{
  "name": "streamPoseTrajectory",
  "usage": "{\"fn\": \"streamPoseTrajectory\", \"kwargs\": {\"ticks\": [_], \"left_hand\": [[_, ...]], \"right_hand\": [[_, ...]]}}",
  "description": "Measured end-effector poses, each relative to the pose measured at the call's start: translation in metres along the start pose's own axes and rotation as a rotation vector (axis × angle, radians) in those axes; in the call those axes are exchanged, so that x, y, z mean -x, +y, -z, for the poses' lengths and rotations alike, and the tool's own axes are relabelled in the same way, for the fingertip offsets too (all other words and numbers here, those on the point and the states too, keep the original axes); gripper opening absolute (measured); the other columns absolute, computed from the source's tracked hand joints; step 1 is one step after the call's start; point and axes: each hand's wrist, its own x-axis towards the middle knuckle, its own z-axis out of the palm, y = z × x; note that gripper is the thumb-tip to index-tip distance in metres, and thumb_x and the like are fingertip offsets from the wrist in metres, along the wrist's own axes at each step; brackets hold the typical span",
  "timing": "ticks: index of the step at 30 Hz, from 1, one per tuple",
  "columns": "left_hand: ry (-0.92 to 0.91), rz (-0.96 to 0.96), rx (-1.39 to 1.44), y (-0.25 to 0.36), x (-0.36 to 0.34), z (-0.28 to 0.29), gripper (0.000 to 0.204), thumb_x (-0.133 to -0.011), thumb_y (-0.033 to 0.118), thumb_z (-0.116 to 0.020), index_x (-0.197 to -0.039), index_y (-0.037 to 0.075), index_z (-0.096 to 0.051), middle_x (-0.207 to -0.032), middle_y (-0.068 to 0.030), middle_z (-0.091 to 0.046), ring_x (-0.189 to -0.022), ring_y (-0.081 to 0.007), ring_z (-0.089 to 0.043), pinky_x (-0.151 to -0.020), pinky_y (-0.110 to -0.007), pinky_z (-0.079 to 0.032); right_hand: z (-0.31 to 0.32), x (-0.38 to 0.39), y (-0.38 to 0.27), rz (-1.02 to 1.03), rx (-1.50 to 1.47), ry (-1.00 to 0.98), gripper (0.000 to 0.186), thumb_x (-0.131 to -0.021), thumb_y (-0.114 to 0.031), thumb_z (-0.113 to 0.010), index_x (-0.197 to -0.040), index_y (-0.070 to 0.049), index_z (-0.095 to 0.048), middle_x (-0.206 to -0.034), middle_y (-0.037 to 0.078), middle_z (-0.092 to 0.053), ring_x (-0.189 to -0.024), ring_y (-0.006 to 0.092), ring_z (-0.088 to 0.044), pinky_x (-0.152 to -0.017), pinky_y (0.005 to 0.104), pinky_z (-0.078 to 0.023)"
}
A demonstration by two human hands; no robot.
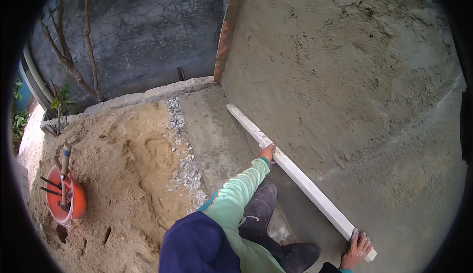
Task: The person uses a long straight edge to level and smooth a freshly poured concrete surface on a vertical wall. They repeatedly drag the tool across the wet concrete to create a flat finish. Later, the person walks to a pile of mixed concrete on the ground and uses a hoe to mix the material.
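A long white straightedge bar point(295, 172) lies slanted against the base of a freshly plastered grey wall point(354, 76). My left hand point(266, 152) grips the bar near its middle, the arm in a light green sleeve. My right hand point(356, 249) holds the bar near its lower right end, fingers wrapped over it. My dark boots point(261, 214) stand on the concrete strip just left of the bar.
A pile of sand point(123, 174) fills the left, with loose gravel point(185, 160) along its edge. An orange bucket point(66, 199) holding tools sits at the far left. A dark cracked wall point(143, 27) and a low kerb close the back.
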Motion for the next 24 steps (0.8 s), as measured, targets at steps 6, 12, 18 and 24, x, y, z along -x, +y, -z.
{"fn": "streamPoseTrajectory", "kwargs": {"ticks": [6, 12, 18, 24], "left_hand": [[-0.059, 0.017, -0.017, 0.030, 0.013, -0.027, 0.063, -0.086, 0.022, -0.065, -0.138, 0.010, -0.031, -0.124, -0.0172, -0.053, -0.099, -0.0380, -0.062, -0.080, -0.060, -0.052], [-0.191, -0.173, -0.029, 0.107, 0.017, -0.049, 0.090, -0.084, 0.018, -0.067, -0.149, 0.008, -0.005, -0.123, -0.0203, -0.053, -0.091, -0.0335, -0.064, -0.071, -0.055, -0.055], [-0.285, -0.558, -0.142, 0.218, 0.092, -0.121, 0.056, -0.084, 0.026, -0.068, -0.123, -0.001, -0.037, -0.100, -0.0109, -0.060, -0.068, -0.0193, -0.064, -0.051, -0.036, -0.055], [-0.212, -0.659, -0.155, 0.254, 0.116, -0.157, 0.062, -0.080, 0.025, -0.070, -0.125, -0.005, -0.040, -0.093, -0.0147, -0.060, -0.063, -0.0190, -0.061, -0.044, -0.035, -0.053]], "right_hand": [[0.018, -0.001, 0.000, -0.061, 0.065, 0.069, 0.043, -0.086, -0.021, -0.057, -0.129, -0.018, -0.058, -0.120, 0.013, -0.057, -0.107, 0.0347, -0.054, -0.089, 0.0499, -0.041], [0.015, -0.020, -0.001, -0.115, 0.005, 0.147, 0.045, -0.083, -0.015, -0.055, -0.128, -0.008, -0.055, -0.114, 0.017, -0.054, -0.106, 0.0372, -0.051, -0.091, 0.0490, -0.036], [0.012, -0.030, 0.007, -0.162, 0.016, 0.284, 0.047, -0.088, -0.022, -0.055, -0.134, -0.014, -0.054, -0.117, 0.013, -0.053, -0.108, 0.0321, -0.051, -0.092, 0.0468, -0.036], [0.016, -0.041, 0.011, -0.204, 0.057, 0.343, 0.049, -0.086, -0.017, -0.057, -0.135, -0.014, -0.053, -0.119, 0.014, -0.053, -0.109, 0.0336, -0.051, -0.091, 0.0471, -0.036]]}}
